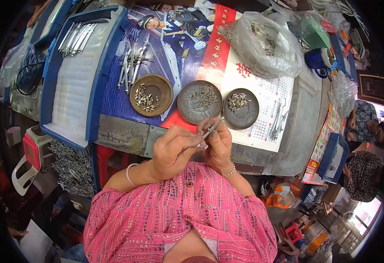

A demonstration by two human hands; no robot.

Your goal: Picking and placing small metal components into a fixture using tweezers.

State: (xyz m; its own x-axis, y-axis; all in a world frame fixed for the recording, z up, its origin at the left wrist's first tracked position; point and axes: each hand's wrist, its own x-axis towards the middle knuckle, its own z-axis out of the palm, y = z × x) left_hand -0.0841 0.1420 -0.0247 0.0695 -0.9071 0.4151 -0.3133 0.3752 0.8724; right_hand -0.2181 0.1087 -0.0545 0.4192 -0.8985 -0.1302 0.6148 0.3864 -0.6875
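Close to my chest, at the table's near edge, my two hands meet. A slim silver metal rod (pixel 213 127) sticks up between their fingers. My left hand (pixel 172 148) is closed in a pinch on the rod's lower part, and my right hand (pixel 219 148) grips it from the other side. Their fingers hide how the pieces join. Just beyond lie a brown round dish (pixel 140 109) with small brass-coloured pieces, a grey dish (pixel 186 115) with tiny silver parts, and a smaller grey dish (pixel 247 121) with short metal pieces.
Several silver rods (pixel 133 65) lie loosely behind the brown dish. A blue tray (pixel 96 94) with more rods stands at the left. Toward the back right are a clear plastic bag (pixel 284 57) and a blue mug (pixel 317 59). More thin rods (pixel 71 168) fill a container at lower left.
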